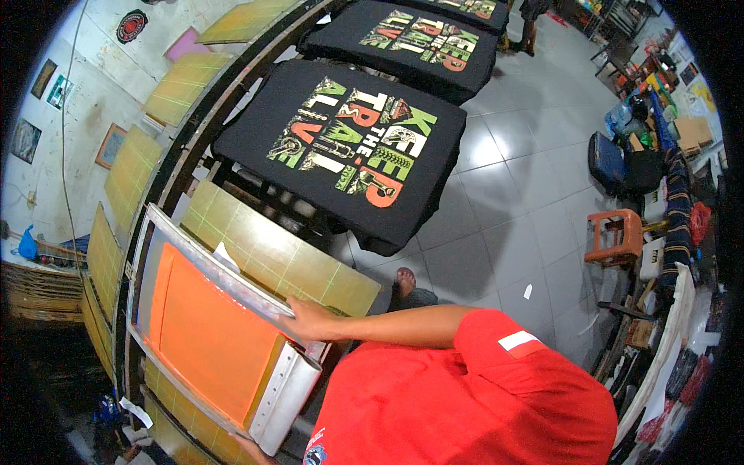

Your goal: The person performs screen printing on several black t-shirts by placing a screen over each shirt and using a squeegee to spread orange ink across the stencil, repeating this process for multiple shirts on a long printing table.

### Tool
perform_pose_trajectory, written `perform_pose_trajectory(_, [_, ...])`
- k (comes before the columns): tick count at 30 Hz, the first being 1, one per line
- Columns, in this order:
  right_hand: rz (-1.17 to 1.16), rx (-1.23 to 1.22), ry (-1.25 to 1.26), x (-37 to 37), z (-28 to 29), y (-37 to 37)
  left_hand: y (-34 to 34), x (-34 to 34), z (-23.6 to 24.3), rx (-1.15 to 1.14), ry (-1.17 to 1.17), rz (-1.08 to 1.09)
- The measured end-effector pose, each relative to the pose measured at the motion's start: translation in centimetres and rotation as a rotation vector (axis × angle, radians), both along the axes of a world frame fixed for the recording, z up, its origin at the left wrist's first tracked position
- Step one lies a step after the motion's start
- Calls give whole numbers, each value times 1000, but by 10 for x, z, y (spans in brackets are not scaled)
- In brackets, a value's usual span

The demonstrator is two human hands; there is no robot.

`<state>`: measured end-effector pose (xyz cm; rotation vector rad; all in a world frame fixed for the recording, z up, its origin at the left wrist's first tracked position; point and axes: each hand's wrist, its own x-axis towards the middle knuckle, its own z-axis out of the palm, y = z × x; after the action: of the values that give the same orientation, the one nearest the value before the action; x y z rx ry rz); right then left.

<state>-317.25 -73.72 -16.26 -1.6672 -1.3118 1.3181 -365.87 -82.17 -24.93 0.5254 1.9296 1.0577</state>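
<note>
- Screen-print frame (209, 329), metal-edged w/ orange mesh, lies tilted over the yellow-green gridded platen (287, 260) at lower left, just in front of the person's chest.
- Right hand (306, 319) sits on the frame's far long edge, fingers curled over the metal rail, pinching it; forearm runs back to a red sleeve (496, 349).
- Left hand (249, 448) only partly seen at bottom edge, under the frame's near corner; touching the frame, but can't tell how fingers are set.
- Squeegee-like metal bar (288, 397) runs along the frame's near short end, resting against the orange mesh.
- Small white scrap (225, 256) lies on the platen beside the frame's far rail.
- Foot (404, 279) shows on grey tiled floor (504, 194) just past the platen.
- Next station out: black T-shirt (349, 147) w/ multi-colour print, stretched flat on its board, apart from the frame.
- Further black printed shirts (411, 43) follow along the same curved rail.
- More yellow-green platens (182, 85) line the wall side at left.
- Orange plastic stool (614, 236) stands well apart at right, near cluttered piles.
</note>
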Motion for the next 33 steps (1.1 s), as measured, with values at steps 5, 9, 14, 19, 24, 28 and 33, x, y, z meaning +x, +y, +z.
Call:
perform_pose_trajectory(5, [-123,57,-52,-10,20,-40,0,7,22,74,127,-20])
perform_pose_trajectory(9, [-185,127,-113,4,27,-75,1,17,52,161,161,-86])
perform_pose_trajectory(14, [-437,263,-100,44,61,-148,27,30,66,223,242,-312])
perform_pose_trajectory(19, [-746,254,-21,109,54,-248,43,134,125,356,109,-547])
perform_pose_trajectory(24, [-1233,177,-36,177,60,-395,17,299,166,507,218,-863])
perform_pose_trajectory(28, [-1458,308,124,232,64,-527,-25,448,177,374,311,-1098])
perform_pose_trajectory(33, [-1793,322,140,278,68,-662,-97,628,182,520,322,-1469])
